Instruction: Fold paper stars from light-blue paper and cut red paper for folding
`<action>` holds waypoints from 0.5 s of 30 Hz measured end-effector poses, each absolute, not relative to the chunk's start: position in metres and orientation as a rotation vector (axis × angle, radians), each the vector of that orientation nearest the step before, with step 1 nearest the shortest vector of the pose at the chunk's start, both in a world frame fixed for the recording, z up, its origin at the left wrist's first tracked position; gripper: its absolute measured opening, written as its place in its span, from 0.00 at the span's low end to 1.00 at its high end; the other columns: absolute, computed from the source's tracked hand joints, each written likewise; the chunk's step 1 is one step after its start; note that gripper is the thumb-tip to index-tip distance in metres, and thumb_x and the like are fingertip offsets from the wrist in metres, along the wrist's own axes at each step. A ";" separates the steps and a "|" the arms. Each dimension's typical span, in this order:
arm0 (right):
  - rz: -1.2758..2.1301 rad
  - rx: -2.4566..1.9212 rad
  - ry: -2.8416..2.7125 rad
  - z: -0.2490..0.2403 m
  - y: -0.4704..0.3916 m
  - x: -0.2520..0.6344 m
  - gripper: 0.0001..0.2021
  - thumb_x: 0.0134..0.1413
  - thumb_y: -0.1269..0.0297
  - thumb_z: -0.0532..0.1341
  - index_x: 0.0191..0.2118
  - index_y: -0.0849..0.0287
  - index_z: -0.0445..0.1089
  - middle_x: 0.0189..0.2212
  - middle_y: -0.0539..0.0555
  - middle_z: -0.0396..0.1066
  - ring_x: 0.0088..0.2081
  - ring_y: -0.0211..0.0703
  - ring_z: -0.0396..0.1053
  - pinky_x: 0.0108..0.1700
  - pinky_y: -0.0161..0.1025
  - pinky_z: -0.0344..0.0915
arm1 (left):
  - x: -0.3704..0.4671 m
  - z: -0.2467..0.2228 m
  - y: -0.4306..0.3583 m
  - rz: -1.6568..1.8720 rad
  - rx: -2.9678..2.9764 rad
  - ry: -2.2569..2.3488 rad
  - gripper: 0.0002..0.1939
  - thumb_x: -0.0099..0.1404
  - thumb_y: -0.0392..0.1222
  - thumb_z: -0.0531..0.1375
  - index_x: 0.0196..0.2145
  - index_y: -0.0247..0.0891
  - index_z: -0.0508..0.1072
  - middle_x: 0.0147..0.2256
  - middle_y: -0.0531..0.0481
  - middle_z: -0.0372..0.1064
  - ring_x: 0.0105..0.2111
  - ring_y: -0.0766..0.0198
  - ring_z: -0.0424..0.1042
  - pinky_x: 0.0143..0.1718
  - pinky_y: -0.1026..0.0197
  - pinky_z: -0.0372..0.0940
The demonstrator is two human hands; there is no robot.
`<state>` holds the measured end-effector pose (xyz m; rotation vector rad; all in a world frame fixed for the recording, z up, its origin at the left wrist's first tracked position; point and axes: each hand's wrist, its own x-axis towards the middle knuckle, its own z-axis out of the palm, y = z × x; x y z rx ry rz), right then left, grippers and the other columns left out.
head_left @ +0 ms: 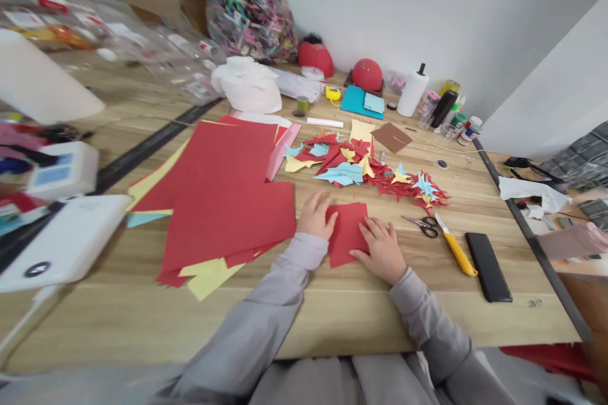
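A small red sheet of paper (pixel 347 242) lies on the wooden table in front of me, between my two hands. My left hand (pixel 315 215) rests at its upper left edge, thumb against the paper and fingers stretched out. On its right side lies my right hand (pixel 384 250), open, with fingertips on top of the sheet and thumb near the lower edge. Large red sheets (pixel 230 218) are stacked to the left, with yellow paper (pixel 209 275) sticking out below. Just beyond my hands spreads a heap of red, blue and yellow cut paper pieces (pixel 344 168).
To the right lie small scissors (pixel 425 225), a yellow-handled knife (pixel 459 253) and a black phone (pixel 489 267). A white power bank (pixel 71 240) with a cable is at the left. Bottles (pixel 413 93), a brown paper square (pixel 391 137) and a stuffed clear bag (pixel 251 16) stand farther back.
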<state>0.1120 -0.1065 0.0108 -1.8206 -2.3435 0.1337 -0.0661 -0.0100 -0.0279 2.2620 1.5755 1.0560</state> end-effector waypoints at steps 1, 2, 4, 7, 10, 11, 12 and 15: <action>0.121 -1.833 -2.317 0.010 -0.106 0.114 0.30 0.54 0.46 0.56 0.59 0.57 0.60 0.60 0.63 0.58 0.61 0.55 0.52 0.60 0.61 0.43 | -0.070 -0.028 -0.009 0.926 2.317 1.609 0.22 0.62 0.47 0.54 0.49 0.33 0.69 0.56 0.33 0.60 0.57 0.45 0.59 0.56 0.42 0.57; 0.097 -1.852 -2.279 0.008 -0.106 0.117 0.28 0.55 0.47 0.56 0.58 0.58 0.61 0.59 0.63 0.59 0.60 0.55 0.53 0.60 0.61 0.43 | -0.072 -0.028 -0.010 0.815 2.368 1.631 0.23 0.62 0.50 0.54 0.49 0.32 0.69 0.57 0.32 0.59 0.58 0.43 0.57 0.56 0.40 0.55; 0.027 -1.905 -2.192 0.006 -0.107 0.124 0.27 0.56 0.48 0.55 0.56 0.58 0.63 0.58 0.63 0.60 0.60 0.56 0.54 0.60 0.61 0.42 | -0.072 -0.028 -0.013 0.646 2.461 1.630 0.25 0.64 0.53 0.51 0.50 0.33 0.69 0.59 0.33 0.57 0.60 0.42 0.54 0.58 0.37 0.51; -0.067 -1.990 -2.072 0.003 -0.109 0.131 0.26 0.55 0.48 0.56 0.54 0.59 0.65 0.56 0.64 0.62 0.59 0.58 0.55 0.60 0.62 0.41 | -0.065 -0.027 -0.020 0.539 2.518 1.626 0.30 0.63 0.56 0.51 0.55 0.33 0.65 0.60 0.34 0.55 0.61 0.44 0.53 0.60 0.37 0.47; -0.066 -2.016 -2.037 0.002 -0.109 0.136 0.25 0.55 0.49 0.57 0.53 0.60 0.66 0.56 0.64 0.62 0.58 0.58 0.56 0.60 0.61 0.42 | -0.061 -0.027 -0.024 0.499 2.512 1.630 0.33 0.61 0.57 0.54 0.57 0.31 0.62 0.60 0.31 0.55 0.61 0.44 0.53 0.60 0.39 0.48; -0.054 -2.014 -2.040 0.002 -0.110 0.138 0.25 0.55 0.49 0.57 0.53 0.60 0.66 0.56 0.64 0.62 0.58 0.58 0.56 0.60 0.61 0.43 | -0.061 -0.028 -0.024 0.500 2.509 1.622 0.33 0.60 0.56 0.55 0.56 0.30 0.63 0.59 0.31 0.56 0.61 0.44 0.54 0.60 0.40 0.49; -0.043 -2.010 -2.045 0.002 -0.110 0.138 0.25 0.55 0.49 0.57 0.53 0.60 0.66 0.56 0.64 0.62 0.58 0.58 0.56 0.60 0.60 0.43 | -0.061 -0.028 -0.024 0.511 2.507 1.609 0.31 0.60 0.56 0.56 0.54 0.30 0.65 0.59 0.31 0.56 0.60 0.44 0.55 0.59 0.40 0.50; -0.026 -2.001 -2.058 0.001 -0.110 0.140 0.25 0.55 0.50 0.57 0.54 0.61 0.65 0.56 0.65 0.62 0.58 0.58 0.55 0.59 0.60 0.44 | -0.064 -0.027 -0.022 0.574 2.501 1.554 0.24 0.60 0.54 0.58 0.46 0.32 0.69 0.57 0.32 0.59 0.59 0.44 0.56 0.58 0.42 0.53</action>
